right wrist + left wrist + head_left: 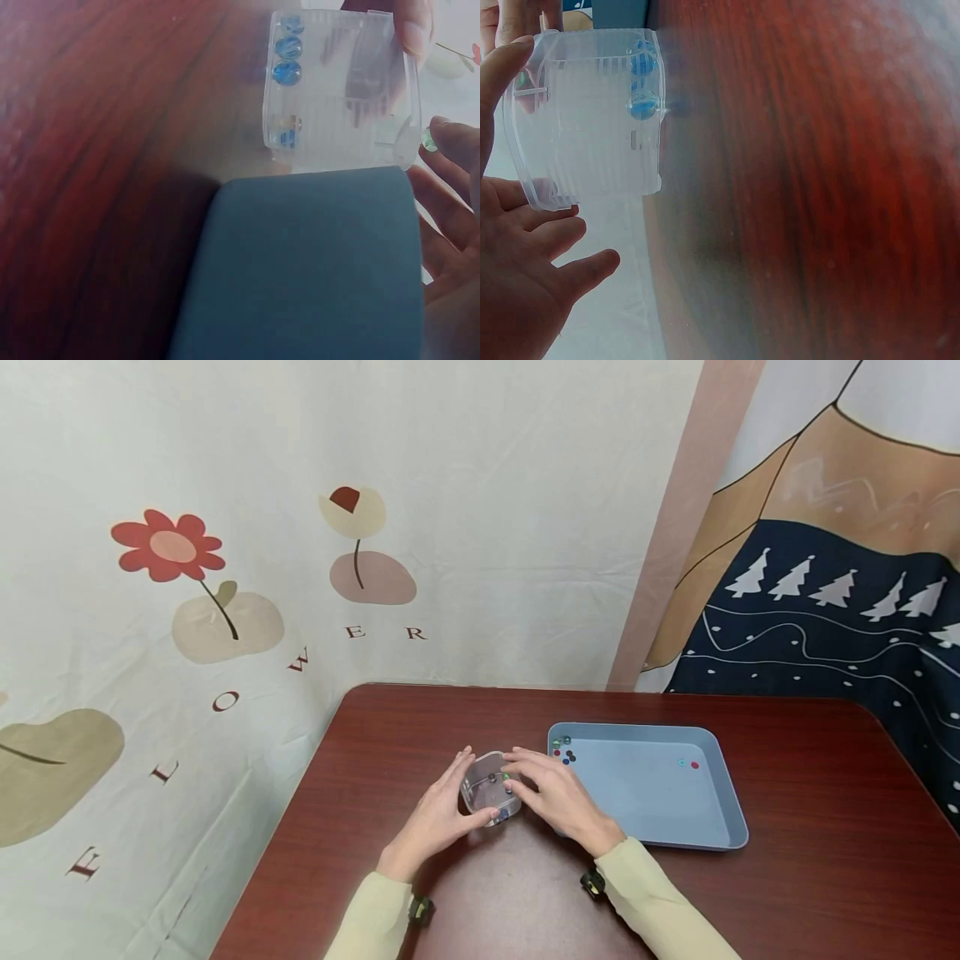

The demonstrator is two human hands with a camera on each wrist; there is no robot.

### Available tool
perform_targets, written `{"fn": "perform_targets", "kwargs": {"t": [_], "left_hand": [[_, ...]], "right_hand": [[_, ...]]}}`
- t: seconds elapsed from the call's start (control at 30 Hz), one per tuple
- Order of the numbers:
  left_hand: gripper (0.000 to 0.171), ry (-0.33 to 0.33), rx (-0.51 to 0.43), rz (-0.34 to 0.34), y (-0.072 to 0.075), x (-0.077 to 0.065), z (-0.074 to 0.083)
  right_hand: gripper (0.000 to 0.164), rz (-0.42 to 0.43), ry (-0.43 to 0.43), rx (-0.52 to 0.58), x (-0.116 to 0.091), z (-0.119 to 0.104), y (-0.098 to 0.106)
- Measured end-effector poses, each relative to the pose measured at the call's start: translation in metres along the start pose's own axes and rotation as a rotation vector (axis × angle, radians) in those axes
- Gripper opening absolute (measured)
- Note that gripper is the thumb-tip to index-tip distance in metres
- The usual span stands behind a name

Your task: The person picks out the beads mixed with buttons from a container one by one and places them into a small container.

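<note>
A clear plastic box (486, 795) stands on the table, with several blue marbles (287, 73) lying along its bottom. My left hand (435, 821) grips the box from the left, its thumb at the near side and its fingers along the far left wall. Over the box's right rim reaches my right hand (558, 797). Between thumb and finger it pinches a green marble (429, 140), just above the opening in the right wrist view. Part of that marble is hidden by the fingertips.
A blue-grey tray (645, 810) lies right of the box. Small dark and coloured marbles (567, 755) gather in its far left corner, and a red marble (695, 766) sits near its right side. Behind the brown table (465, 710) hangs a printed cloth (495, 527).
</note>
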State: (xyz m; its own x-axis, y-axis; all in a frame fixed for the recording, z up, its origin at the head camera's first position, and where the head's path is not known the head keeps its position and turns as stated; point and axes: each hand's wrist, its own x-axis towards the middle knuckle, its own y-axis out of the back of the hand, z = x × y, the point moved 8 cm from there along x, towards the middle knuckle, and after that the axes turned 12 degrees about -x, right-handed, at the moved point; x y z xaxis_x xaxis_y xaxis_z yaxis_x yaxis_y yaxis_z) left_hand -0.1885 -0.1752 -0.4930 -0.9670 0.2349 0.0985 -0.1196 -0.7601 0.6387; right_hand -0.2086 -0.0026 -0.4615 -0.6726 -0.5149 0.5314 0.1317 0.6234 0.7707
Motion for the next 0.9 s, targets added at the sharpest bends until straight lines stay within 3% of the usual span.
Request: {"fn": "perform_targets", "kwargs": {"t": [0.5,0.9], "left_hand": [[0.100,-0.005,0.018,0.003,-0.0009,0.0003,-0.0009],[0.101,-0.005,0.004,0.001,-0.0010,0.0008,-0.0019]], "right_hand": [[0.024,-0.050,-0.020,-0.006,0.0018,0.0046,-0.0084],[0.025,0.001,-0.017,-0.013,0.0005,0.0054,0.0010]]}}
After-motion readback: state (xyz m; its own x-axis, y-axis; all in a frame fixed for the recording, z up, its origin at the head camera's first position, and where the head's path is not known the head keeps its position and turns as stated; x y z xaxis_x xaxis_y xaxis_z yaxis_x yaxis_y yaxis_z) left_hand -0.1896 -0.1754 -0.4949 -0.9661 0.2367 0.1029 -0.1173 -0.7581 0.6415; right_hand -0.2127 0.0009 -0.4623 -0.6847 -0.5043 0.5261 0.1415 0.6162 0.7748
